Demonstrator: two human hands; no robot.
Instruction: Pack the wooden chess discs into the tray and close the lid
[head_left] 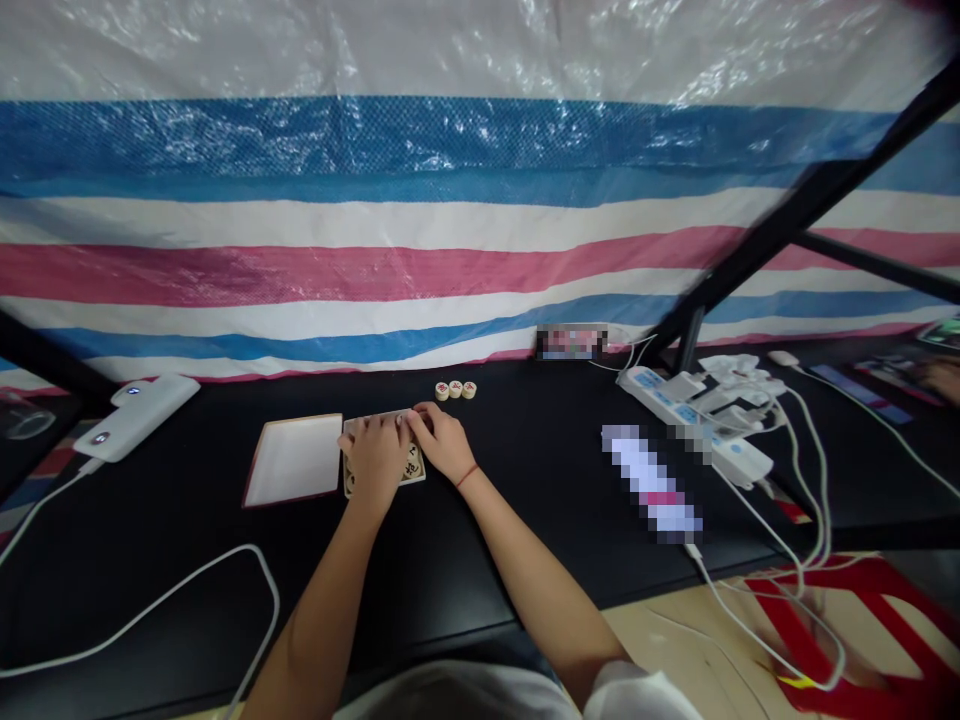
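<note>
In the head view, a black table is seen from its near edge, and both forearms are extended toward its middle. A shallow wooden tray is placed near the centre of the table, with its long axis running roughly across the table. It is largely covered by the left hand, and wooden xiangqi pieces can be glimpsed beneath and beside the fingers. The right hand is laid over the tray's far right corner, with a red thread bracelet tied around its wrist.

The hands are held close together, their fingertips meeting above the tray. Whether any piece is gripped cannot be told. A row of three loose xiangqi pieces is set beyond the tray, toward the far edge, and is nearer the right hand, just clear of its fingers. A white lid with a red rim lies flat just left of the tray.

A power bank is placed near the left end of the far edge, and a white power strip is seen toward the right, with cables trailing from it. A striped tarpaulin hangs behind the table.
</note>
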